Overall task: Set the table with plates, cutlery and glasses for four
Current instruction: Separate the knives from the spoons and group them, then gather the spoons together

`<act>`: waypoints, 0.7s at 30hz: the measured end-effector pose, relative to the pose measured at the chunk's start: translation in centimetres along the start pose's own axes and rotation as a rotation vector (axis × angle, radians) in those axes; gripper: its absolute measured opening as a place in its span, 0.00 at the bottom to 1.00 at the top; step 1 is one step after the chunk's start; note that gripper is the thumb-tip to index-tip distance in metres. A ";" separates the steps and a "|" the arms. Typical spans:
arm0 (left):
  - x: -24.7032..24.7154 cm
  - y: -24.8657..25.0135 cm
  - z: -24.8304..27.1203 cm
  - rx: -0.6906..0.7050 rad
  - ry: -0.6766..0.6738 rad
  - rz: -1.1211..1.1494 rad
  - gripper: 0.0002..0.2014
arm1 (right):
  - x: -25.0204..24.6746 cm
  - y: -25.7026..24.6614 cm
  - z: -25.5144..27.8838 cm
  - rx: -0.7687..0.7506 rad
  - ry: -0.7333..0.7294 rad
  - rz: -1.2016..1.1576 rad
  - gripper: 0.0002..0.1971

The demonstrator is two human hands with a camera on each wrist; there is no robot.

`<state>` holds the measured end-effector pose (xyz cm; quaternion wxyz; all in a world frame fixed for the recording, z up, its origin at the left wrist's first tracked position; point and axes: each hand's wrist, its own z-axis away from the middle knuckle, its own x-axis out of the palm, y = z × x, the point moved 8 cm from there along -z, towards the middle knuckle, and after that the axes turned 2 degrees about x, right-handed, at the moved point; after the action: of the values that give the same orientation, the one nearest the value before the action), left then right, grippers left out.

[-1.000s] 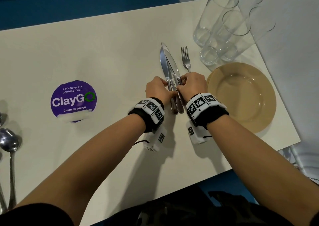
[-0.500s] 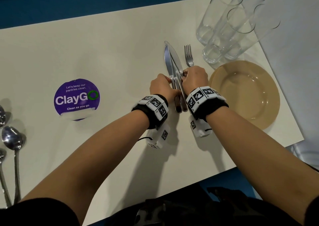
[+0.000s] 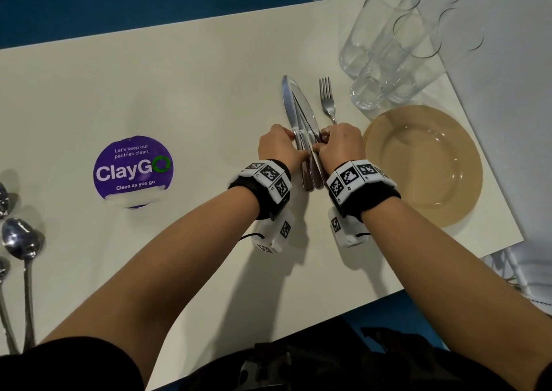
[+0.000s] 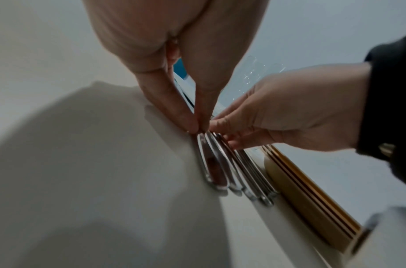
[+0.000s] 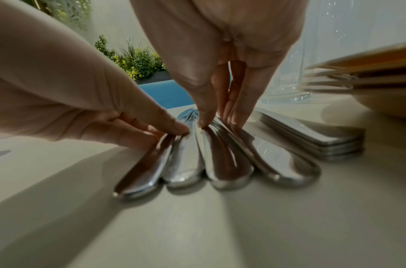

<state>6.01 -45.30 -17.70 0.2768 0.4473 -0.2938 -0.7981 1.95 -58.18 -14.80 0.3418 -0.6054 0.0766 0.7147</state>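
Several steel knives (image 3: 298,121) lie bunched mid-table, blades pointing away, handles (image 5: 197,163) fanned toward me. My left hand (image 3: 291,148) pinches the leftmost handle (image 4: 206,163) between thumb and forefinger (image 4: 174,112). From the other side my right hand (image 3: 321,147) pinches the right-hand handles, fingertips (image 5: 204,116) pressed down on them. A stack of forks (image 3: 327,100) lies just right of the knives, its handles (image 5: 323,139) piled flat. Several tan plates (image 3: 424,163) are stacked at the right, with clear tall glasses (image 3: 388,46) behind them.
Spoons (image 3: 21,241) lie at the table's left edge. A purple round sticker (image 3: 133,171) is stuck on the cream tabletop (image 3: 194,91). The near table edge runs just below my forearms, and a grey surface (image 3: 507,61) borders the table on the right.
Both hands stay on the knife handles with only small finger shifts. The knives, fork, plates and glasses have not moved on the table.
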 end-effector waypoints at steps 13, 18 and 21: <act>-9.8 -5.2 4.1 -0.079 0.080 0.108 0.16 | -1.8 -7.8 4.2 -0.107 -0.014 -0.217 0.17; -20.9 -12.2 8.2 -0.131 0.247 0.010 0.18 | 2.2 -17.8 9.5 -0.287 -0.187 -0.284 0.15; -27.3 -17.5 11.3 -0.186 0.346 -0.046 0.18 | 5.9 -24.0 14.5 -0.438 -0.306 -0.211 0.13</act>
<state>5.22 -11.75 -10.35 0.3450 0.5570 -0.1565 -0.7391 3.89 -30.13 -9.22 0.2831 -0.5546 -0.1955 0.7577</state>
